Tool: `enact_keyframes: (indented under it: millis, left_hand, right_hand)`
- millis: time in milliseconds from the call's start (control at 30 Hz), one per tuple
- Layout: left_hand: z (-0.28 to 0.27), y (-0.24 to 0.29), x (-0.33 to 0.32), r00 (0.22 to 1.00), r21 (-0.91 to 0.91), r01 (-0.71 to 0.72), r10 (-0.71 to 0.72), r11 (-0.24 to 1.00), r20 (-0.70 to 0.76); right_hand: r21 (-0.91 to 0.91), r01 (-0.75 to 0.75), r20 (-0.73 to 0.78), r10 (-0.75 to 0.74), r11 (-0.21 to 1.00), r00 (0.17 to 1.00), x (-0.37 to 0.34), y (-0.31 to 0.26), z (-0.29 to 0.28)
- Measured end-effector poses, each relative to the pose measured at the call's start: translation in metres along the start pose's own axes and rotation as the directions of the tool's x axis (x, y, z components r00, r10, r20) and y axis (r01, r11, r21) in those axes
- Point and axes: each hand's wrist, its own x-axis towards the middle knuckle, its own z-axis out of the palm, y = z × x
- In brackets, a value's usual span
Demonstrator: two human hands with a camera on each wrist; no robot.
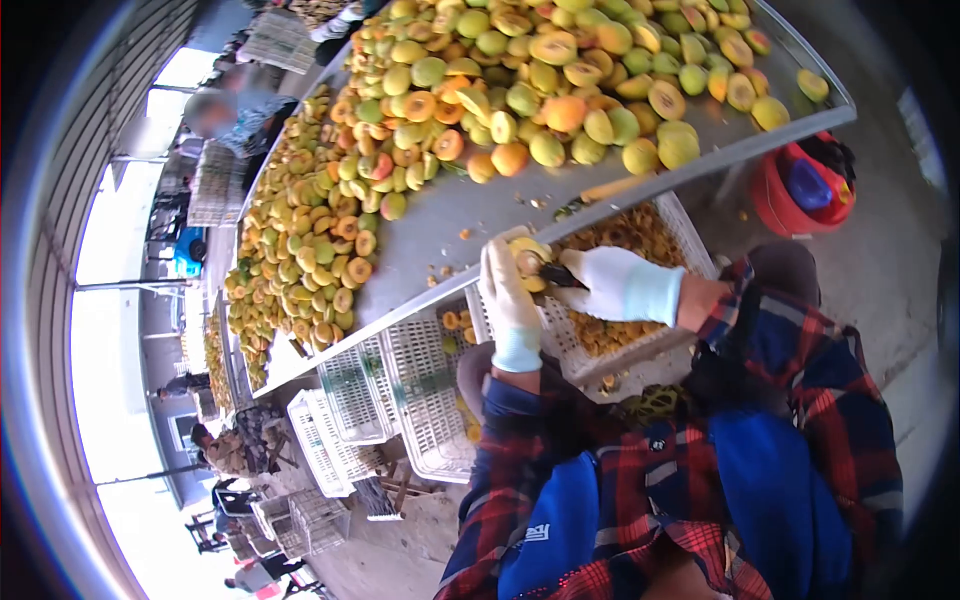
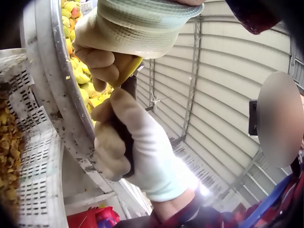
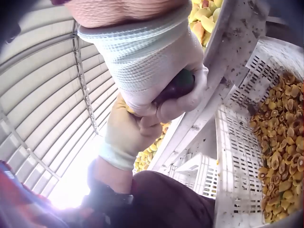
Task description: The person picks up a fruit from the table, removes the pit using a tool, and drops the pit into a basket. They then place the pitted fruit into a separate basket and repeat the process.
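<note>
Both hands wear pale knit gloves and meet at the near edge of a metal table [image 1: 440, 285]. My left hand [image 1: 510, 305] holds a yellow peach half [image 1: 526, 262], its cut side showing a brownish centre. My right hand [image 1: 618, 282] grips a dark-handled tool [image 3: 178, 89], fingers wrapped round the handle. The tool's dark front end [image 1: 556, 275] points at the cut side of the fruit; its tip is hidden there. In the left wrist view the fruit's yellow edge [image 2: 127, 71] shows between the left fingers, close beside the tool.
Heaps of halved peaches [image 1: 300, 240] cover much of the table. Below its edge, a white crate [image 3: 240, 164] holds brown-yellow pits and scraps [image 3: 285, 156]. More white crates [image 1: 425, 400] stand to the left. A red bucket [image 1: 785, 205] sits at right. Other people [image 1: 235, 450] are farther off.
</note>
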Motion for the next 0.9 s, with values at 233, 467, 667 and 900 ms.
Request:
enact_keyframes:
  millis: [233,467,667,900]
  left_hand:
    - [-0.012,0.016,0.005,0.989,0.257,-0.068,0.031,0.964,0.145]
    - [-0.002,0.015,-0.010,0.987,0.373,-0.148,0.114,0.916,0.112]
    - [0.003,0.007,-0.011,0.974,0.173,-0.184,0.202,0.968,-0.097]
    - [-0.011,0.021,-0.006,0.953,0.271,-0.014,-0.068,0.962,0.294]
  right_hand:
    - [0.249,-0.457,0.583,0.244,0.854,0.775,0.003,-0.012,-0.029]
    - [0.328,-0.543,0.606,0.268,0.774,0.749,-0.005,-0.017,-0.022]
    - [0.411,-0.449,0.509,0.209,0.794,0.835,-0.002,-0.014,-0.008]
    - [-0.193,0.195,0.267,-0.140,0.962,0.954,0.001,0.020,-0.006]
